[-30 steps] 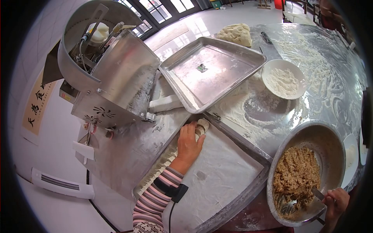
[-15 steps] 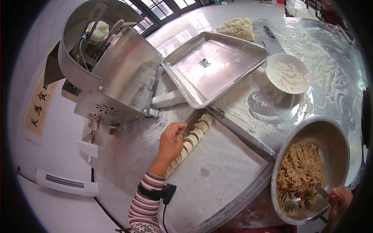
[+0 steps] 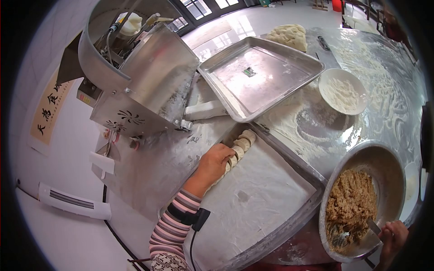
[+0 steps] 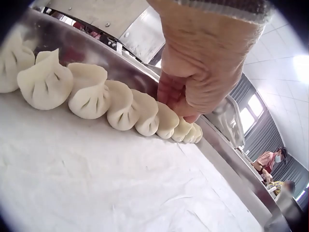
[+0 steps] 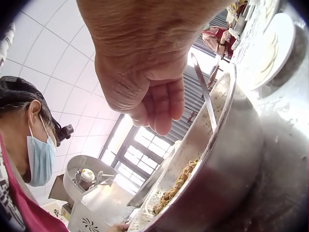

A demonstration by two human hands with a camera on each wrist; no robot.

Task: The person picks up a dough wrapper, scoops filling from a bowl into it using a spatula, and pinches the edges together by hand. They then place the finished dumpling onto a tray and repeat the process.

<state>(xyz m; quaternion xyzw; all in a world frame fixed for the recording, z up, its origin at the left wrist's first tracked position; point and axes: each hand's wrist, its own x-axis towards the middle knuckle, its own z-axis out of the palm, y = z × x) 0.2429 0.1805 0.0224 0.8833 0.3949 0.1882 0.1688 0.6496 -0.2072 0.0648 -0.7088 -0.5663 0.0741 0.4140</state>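
Observation:
My left hand reaches over a row of white pleated dumplings along one side of a lined tray. Its thumb and curled fingers pinch a dumpling partway down the row; the fingertips are partly hidden in the head view. At the near right a deep metal bowl holds brown filling. Over its rim hangs my right hand, fingers loosely curled, with nothing visible in the palm. A flat metal utensil leans in the bowl beside this hand, overlapping it in the head view.
A bare metal tray lies beyond the lined one. Left of it stands a steel machine. On the floury table are a white bowl of flour, a dough lump and a plate of thin wrappers beside the filling bowl.
My left hand drew back from the far end of the row, lifted to its left side, then came down again on the dumplings. The right hand stayed by the bowl.

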